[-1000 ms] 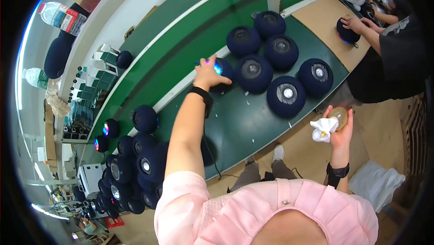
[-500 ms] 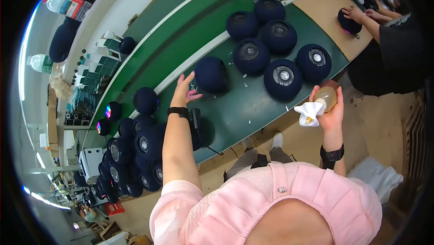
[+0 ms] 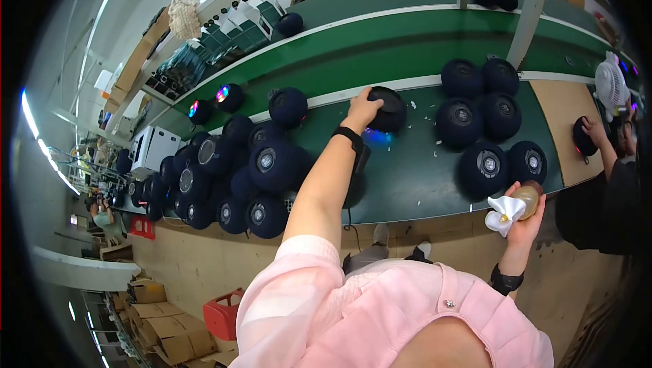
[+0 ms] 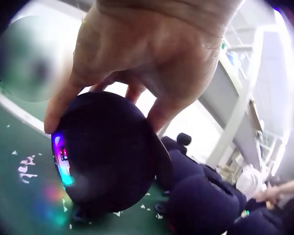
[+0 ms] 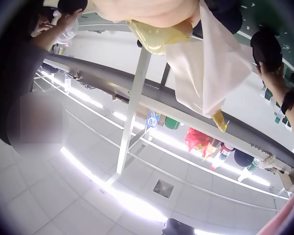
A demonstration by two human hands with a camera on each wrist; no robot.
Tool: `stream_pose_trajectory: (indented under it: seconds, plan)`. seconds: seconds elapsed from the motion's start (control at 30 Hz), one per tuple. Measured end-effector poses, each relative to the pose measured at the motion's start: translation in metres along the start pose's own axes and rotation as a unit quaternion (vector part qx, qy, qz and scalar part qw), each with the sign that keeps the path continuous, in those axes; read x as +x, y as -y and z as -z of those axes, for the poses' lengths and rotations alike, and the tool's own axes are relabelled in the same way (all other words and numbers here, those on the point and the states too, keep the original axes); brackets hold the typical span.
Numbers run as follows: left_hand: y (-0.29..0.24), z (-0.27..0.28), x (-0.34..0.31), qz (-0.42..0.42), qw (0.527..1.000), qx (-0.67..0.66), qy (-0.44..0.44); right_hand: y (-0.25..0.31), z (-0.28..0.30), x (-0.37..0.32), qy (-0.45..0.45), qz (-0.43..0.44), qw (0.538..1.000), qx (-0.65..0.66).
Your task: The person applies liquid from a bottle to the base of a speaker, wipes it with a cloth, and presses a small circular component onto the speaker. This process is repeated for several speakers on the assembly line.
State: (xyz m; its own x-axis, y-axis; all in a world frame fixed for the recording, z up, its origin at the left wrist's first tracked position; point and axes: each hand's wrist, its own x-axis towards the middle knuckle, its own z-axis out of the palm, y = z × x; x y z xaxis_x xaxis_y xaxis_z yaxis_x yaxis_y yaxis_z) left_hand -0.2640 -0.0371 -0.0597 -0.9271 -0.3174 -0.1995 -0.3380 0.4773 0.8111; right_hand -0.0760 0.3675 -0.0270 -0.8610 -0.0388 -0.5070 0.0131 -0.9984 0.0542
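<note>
My left hand (image 3: 365, 108) grips a round, dark navy speaker (image 3: 392, 113) by its edge over the green table. In the left wrist view, the thumb and fingers spread over the top of the speaker (image 4: 110, 152), tilted so that a lit panel (image 4: 63, 159) shows at its side. Coloured light falls on the tabletop beneath it. Near the table's front edge, my right hand (image 3: 524, 229) holds a squeeze bottle (image 3: 528, 197) of yellowish liquid. A white cloth (image 3: 500, 210) is wrapped about its neck, and a yellow nozzle tip (image 5: 219, 120) pokes out.
Several similar speakers (image 3: 482, 168) stand to the right, and a crowded group (image 3: 231, 164) sits at the left. White scraps lie on the green table (image 3: 407, 185). Another person (image 3: 591, 185) works at a cardboard sheet (image 3: 560, 123) on the far right. A post (image 3: 530, 22) rises behind.
Half a second ago my left hand was spread beside the upright speaker; now it grips it, tilted over. The head view has swung left. The right hand keeps hold of the bottle.
</note>
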Motion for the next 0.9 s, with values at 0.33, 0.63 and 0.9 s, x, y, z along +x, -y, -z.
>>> stream_pose_trajectory:
  seconds: [0.33,0.63,0.9]
  plan:
    - [-0.012,0.024,-0.035,-0.302,0.932,0.174,-0.095,-0.026,-0.028,-0.003,0.026,-0.03,0.999,0.002]
    - [-0.014,0.035,-0.066,-0.353,0.87,0.339,0.061,-0.035,-0.029,-0.006,0.006,-0.016,1.0,0.005]
    - [0.012,0.038,-0.062,-0.334,0.867,0.37,0.01,-0.039,-0.024,-0.001,-0.007,-0.015,1.0,-0.003]
